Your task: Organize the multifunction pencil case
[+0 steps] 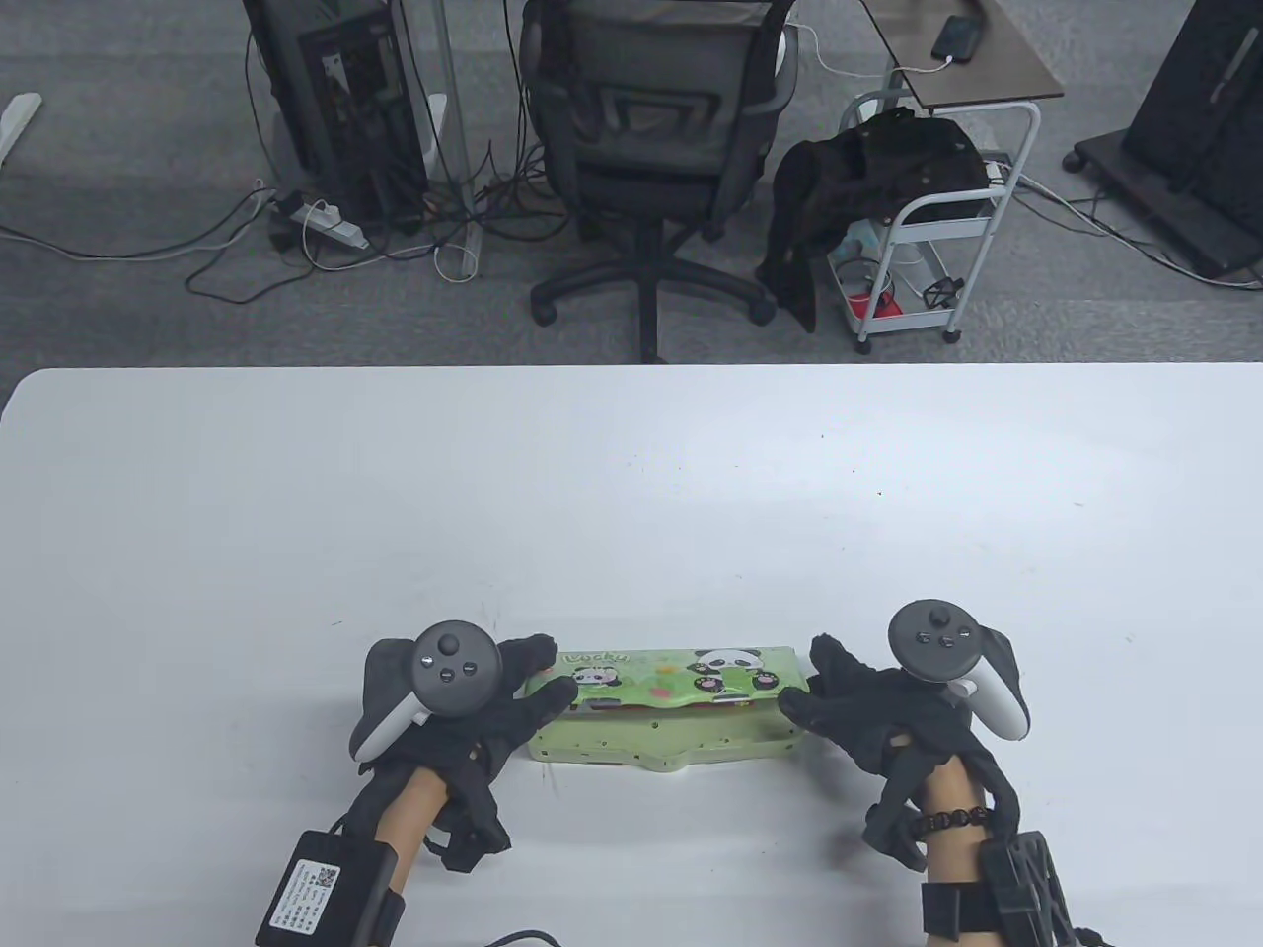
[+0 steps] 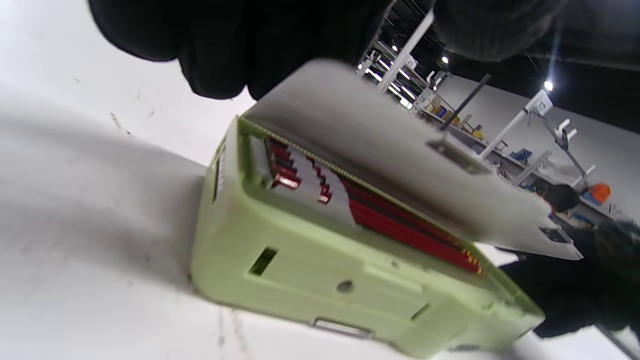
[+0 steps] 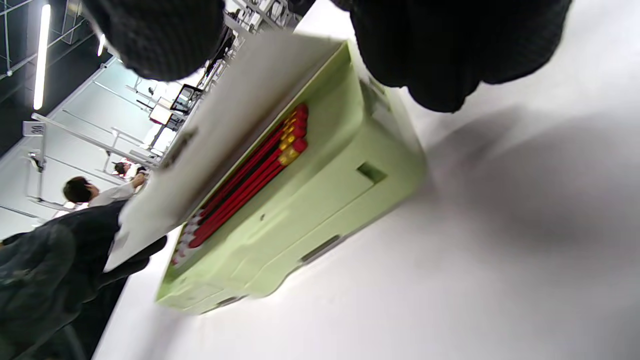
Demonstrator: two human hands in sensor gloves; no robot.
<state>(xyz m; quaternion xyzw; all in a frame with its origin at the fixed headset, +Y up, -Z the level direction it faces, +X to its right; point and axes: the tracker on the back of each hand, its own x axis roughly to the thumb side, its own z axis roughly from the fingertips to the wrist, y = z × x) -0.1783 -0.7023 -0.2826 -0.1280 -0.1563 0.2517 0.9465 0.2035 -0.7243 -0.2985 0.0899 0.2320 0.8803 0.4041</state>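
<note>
A light green plastic pencil case (image 1: 659, 735) with a panda-printed lid (image 1: 671, 676) lies lengthwise on the white bench (image 1: 631, 493), near its 6 o'clock edge, between the two gloved hands. The lid is partly raised, hinged along the far side, and the wrist views show a row of red pencils (image 2: 400, 220) with gold ferrules inside the tray. The left hand (image 1: 474, 710) sits at the case's 9 o'clock end, its grip narrow, fingertips (image 1: 553, 695) pinching the lid's corner. The right hand (image 1: 868, 710) sits at the 3 o'clock end, fingers (image 1: 794, 702) meeting the lid's edge there; its grip likewise closes on the lid. A black office chair (image 1: 651, 148) stands beyond the bench at 12 o'clock.
</note>
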